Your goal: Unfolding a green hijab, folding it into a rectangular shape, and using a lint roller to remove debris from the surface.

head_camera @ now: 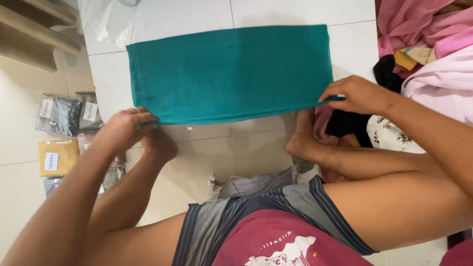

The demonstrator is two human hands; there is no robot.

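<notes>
A teal cloth (pixel 229 74) lies flat on the white tiled floor (pixel 295 12), folded into a long band. The left hand (pixel 123 129) pinches its near left corner, and the right hand (pixel 357 94) pinches its near right corner — both grips are closed on the edge, so the cloth is pulled straight between them. Just past the right grip sits a heap of pink cloths (pixel 428 44). Beside the left grip lie packed cloths in clear bags (pixel 61 135) — off to one side, well apart from the teal one.
</notes>
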